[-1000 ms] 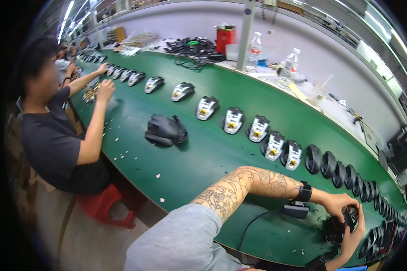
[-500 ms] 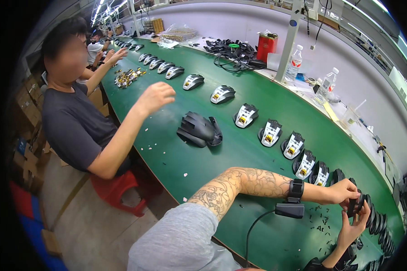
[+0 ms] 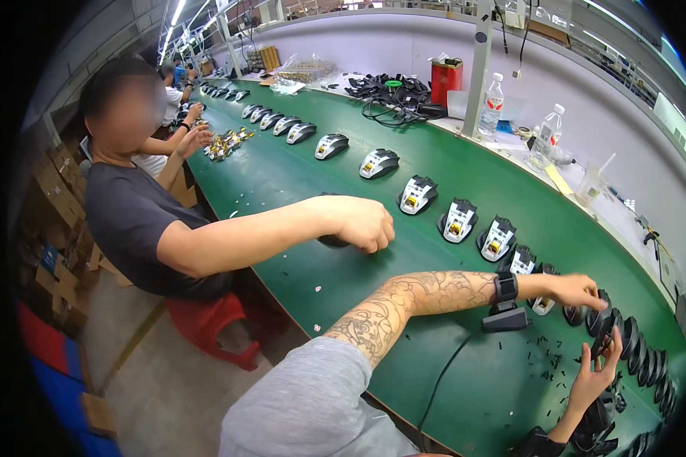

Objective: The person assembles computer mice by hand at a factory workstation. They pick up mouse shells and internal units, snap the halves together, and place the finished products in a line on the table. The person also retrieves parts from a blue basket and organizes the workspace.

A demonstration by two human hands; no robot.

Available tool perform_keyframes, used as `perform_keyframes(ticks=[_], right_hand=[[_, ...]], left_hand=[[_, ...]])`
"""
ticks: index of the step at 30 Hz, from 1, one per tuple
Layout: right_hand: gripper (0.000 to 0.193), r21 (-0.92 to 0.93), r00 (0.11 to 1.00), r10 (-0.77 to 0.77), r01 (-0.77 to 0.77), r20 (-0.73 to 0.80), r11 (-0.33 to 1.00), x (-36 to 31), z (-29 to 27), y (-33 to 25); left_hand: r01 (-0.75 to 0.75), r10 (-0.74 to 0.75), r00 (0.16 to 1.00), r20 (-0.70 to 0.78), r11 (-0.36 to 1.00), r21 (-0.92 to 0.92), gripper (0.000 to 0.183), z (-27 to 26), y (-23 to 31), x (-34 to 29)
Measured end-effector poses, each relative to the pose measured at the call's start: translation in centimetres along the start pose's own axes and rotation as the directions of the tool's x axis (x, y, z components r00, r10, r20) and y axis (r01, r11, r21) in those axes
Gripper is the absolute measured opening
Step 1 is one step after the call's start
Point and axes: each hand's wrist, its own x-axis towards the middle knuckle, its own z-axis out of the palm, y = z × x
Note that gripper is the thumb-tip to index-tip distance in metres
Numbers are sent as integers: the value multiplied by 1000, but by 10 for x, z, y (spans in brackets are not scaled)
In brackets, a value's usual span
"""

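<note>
Tattooed down the forearm, my left arm reaches across to the right, and my left hand (image 3: 575, 292) is over the curved row of mice. Its fingers are drawn together near a dark mouse shell (image 3: 600, 314); anything between them is too small to make out. Just nearer to me, my right hand (image 3: 596, 375) holds up a black mouse part (image 3: 607, 337) between thumb and fingers. Small black pieces (image 3: 549, 358) lie scattered on the green table left of that hand. A black strap with a box-shaped device (image 3: 505, 320) and a cable is on my left wrist.
Silver-and-black mice (image 3: 459, 221) stand in a long curved line along the green table (image 3: 419, 263). Stacked black shells (image 3: 652, 365) continue at the right. A co-worker's hand (image 3: 366, 225) reaches over the table at left. Bottles (image 3: 493, 105) stand on the back ledge.
My left hand has drawn away from the part in my right hand, toward the row. The co-worker's near arm has come down over the dark mouse shells. The view has shifted slightly.
</note>
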Motion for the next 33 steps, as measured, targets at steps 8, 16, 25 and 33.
perform_keyframes(ticks=[8, 16, 25, 33], right_hand=[[39, -97, 990, -111, 119, 87, 988, -13, 11, -10], [35, -152, 987, -97, 116, 132, 982, -29, 18, -31], [32, -97, 979, -178, 187, 97, 978, -17, 20, -14], [51, -78, 992, -104, 109, 64, 991, -16, 20, -2]], left_hand=[[262, -218, 964, -155, 656, 708, 75, -40, -60, 17], [364, -242, 931, -275, 533, 764, 89, -34, -45, 4], [434, -144, 900, -412, 386, 814, 92, -66, -60, -20], [-70, 222, 865, -451, 942, 330, 69, -30, -33, -23]])
